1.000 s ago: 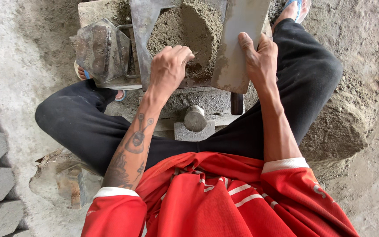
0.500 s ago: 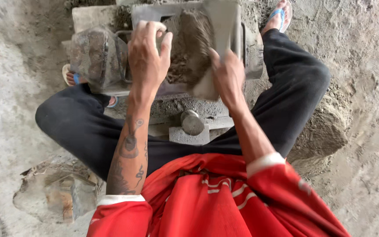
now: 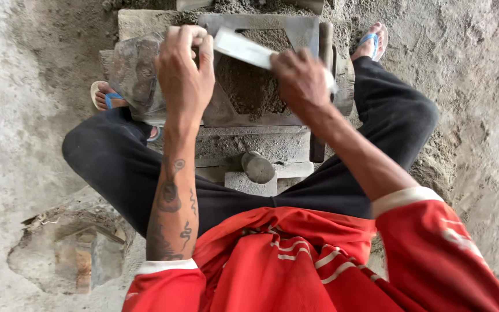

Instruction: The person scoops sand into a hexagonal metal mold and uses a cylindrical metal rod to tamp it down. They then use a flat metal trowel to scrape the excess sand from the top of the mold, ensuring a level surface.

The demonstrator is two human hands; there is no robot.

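Right hand point(image 3: 302, 81) clenched round a flat pale metal scraping blade point(image 3: 244, 49), grip closed at its near end, blade slanting up and to the left across the mould opening. Left hand point(image 3: 185, 78) curled in a closed grip over the left top corner of the grey steel block mould point(image 3: 304, 29), fingertips point(image 3: 187, 36) touching the blade's far end or just beside it; could not tell which. Lay inside the mould frame: dark damp sandy cement mix point(image 3: 248, 86), filling the opening below the blade. Pressed against the mould's left side under the left wrist: a rough mortar-caked lump point(image 3: 134, 75). Stood just below the mould, between the knees: a short round grey metal cylinder point(image 3: 257, 166) on a pale concrete slab point(image 3: 249, 184). Framed the mould on both sides: legs in black trousers point(image 3: 116, 156), a blue-strapped sandal on the left foot point(image 3: 104, 95) and another on the right foot point(image 3: 371, 41). Filled the near edge of the view: a red shirt with white-trimmed sleeves point(image 3: 295, 260). Spread all round: grey sandy ground point(image 3: 18, 115), with a broken hollow showing brownish brick point(image 3: 70, 254) at lower left
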